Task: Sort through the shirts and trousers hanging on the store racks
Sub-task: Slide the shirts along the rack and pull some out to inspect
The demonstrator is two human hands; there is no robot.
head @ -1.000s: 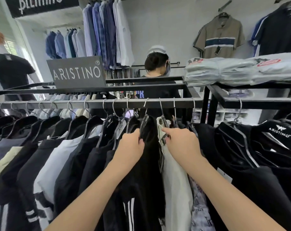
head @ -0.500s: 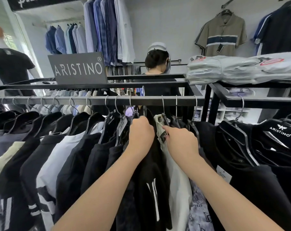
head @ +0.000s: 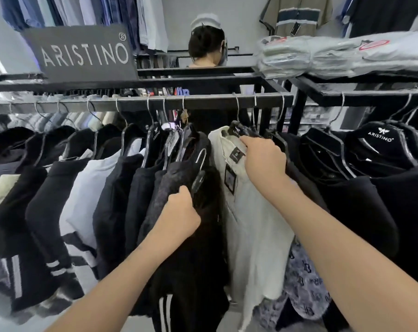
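Left hand (head: pixel 180 215) grips black shirt (head: pixel 198 236); right hand (head: pixel 263 159) clasps white shirt (head: pixel 253 224).

Reads "ARISTINO" with a ® mark in pale capitals on the dark grey sign board (head: pixel 83 53) standing atop the rack. Same brand word, white under a small winged emblem, on the black hanger (head: pixel 380 137) far right. "ARISTINO" again, running vertically in small white letters, on the black hanger neck (head: pixel 156 134) near the middle of the rail. Print on the dark swing tag (head: pixel 230 179) of the white shirt too small to read.
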